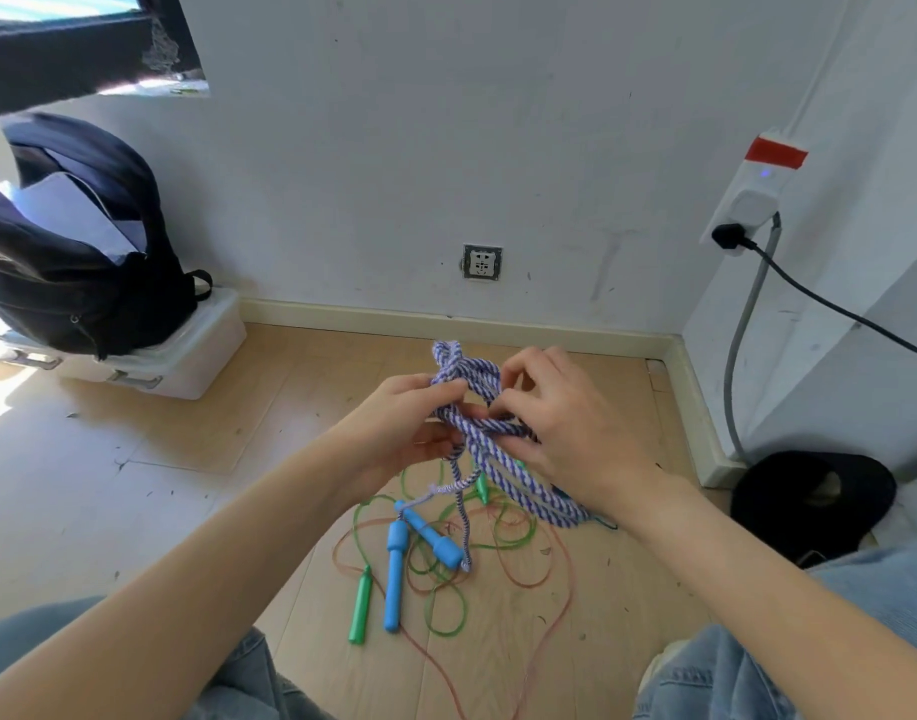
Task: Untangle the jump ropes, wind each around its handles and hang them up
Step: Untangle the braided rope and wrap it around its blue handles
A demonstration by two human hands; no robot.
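untangling is the step in hand: left hand [401, 426] and right hand [570, 428] both pinch the knotted purple rope [477, 402] above the blue handles [414, 553], and next a loop needs loosening.

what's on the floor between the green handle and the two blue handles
Head view: bare floor between the green handle and the nearer blue handle; green cord and red cord loop past the blue handles.

L hand [401, 423], R hand [570, 423], fingers curled, pinching
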